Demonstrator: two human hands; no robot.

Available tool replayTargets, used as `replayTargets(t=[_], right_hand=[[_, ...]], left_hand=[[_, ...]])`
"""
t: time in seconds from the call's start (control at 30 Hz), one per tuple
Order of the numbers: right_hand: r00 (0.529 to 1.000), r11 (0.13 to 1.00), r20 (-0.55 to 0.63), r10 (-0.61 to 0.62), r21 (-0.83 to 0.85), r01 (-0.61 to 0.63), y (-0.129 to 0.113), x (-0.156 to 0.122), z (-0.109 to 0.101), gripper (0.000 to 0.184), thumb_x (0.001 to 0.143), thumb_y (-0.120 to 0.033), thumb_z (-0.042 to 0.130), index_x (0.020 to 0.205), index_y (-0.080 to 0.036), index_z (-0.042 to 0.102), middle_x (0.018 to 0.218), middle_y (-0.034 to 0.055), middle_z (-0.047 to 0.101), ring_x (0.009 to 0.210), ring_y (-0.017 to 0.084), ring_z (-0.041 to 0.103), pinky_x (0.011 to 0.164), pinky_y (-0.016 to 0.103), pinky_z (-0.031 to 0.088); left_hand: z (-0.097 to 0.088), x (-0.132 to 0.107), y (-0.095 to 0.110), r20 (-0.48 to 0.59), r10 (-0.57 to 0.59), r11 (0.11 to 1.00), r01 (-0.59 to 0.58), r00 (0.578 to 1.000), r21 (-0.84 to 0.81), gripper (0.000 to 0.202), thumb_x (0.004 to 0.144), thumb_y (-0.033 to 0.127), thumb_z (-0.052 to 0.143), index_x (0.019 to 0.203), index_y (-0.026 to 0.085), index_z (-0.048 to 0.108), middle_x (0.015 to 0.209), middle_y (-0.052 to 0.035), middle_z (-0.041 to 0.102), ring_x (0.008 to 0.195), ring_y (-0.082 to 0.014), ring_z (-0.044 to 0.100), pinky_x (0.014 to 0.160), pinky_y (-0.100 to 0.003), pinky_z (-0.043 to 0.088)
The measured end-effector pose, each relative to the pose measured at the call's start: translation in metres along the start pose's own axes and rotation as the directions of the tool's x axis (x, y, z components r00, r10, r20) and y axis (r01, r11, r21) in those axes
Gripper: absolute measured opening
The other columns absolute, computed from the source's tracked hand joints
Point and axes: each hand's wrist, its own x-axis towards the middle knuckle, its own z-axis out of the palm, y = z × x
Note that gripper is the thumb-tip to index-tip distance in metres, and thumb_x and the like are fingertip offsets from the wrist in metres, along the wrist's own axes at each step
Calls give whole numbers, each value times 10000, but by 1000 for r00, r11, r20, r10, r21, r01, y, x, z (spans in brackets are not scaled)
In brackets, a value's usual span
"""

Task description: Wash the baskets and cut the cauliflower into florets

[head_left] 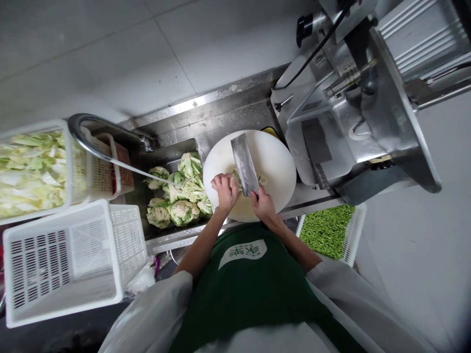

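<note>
My right hand (264,206) grips the handle of a broad cleaver (245,164), its blade angled up and left over the round white cutting board (281,166). Beneath and beside the blade lies a pale piece of cauliflower (261,179), partly hidden by it. My left hand (224,192) is closed on the left end of the cauliflower, close to the cleaver, with its fingertips curled. Several whole cauliflowers (184,212) with green leaves fill the sink just left of the board.
Water runs from a curved faucet (86,139) onto the cauliflowers. Baskets of cut cabbage (33,171) and a white crate (117,274) stand at left. A metal slicing machine (353,113) stands at right, above a basket of chopped green pieces (329,230).
</note>
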Motion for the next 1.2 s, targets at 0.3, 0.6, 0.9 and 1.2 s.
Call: replayTargets(t=[0.3,0.6,0.9,1.2], right_hand=[[1000,988,-17,-19,154,21,4,38,33,254,1028,-419,484,971,-197,592,818,106,658,799,269,651,713,342,482],[999,966,52,3,258,-16,0,52,30,300,1037,-419,497,1070,-156,638,783,92,673,712,247,659,692,337,519],[998,990,67,11,140,-20,4,40,-11,267,1065,-368,478,1078,-147,628,786,55,703,592,185,633,591,272,448],[992,994,-90,84,83,-76,14,15,-5,292,1070,-383,462,1107,-148,632,941,170,745,877,308,694,730,338,468]], left_hand=[[0,0,-6,-43,4,998,-7,999,-64,240,1052,389,430,1130,211,572,1155,-168,560,1173,-324,498,1033,-527,370],[1,3,-8,-46,70,991,-75,997,-113,356,1073,484,356,1091,197,566,1107,-179,576,1124,-326,516,1029,-563,366],[-41,36,-12,351,337,940,-329,874,-86,370,1044,454,396,1223,215,614,1231,-159,572,1235,-309,487,1110,-517,368],[-36,20,-2,227,109,994,-113,968,3,324,904,430,656,1142,213,691,1206,-150,514,1196,-325,524,1065,-500,456]])
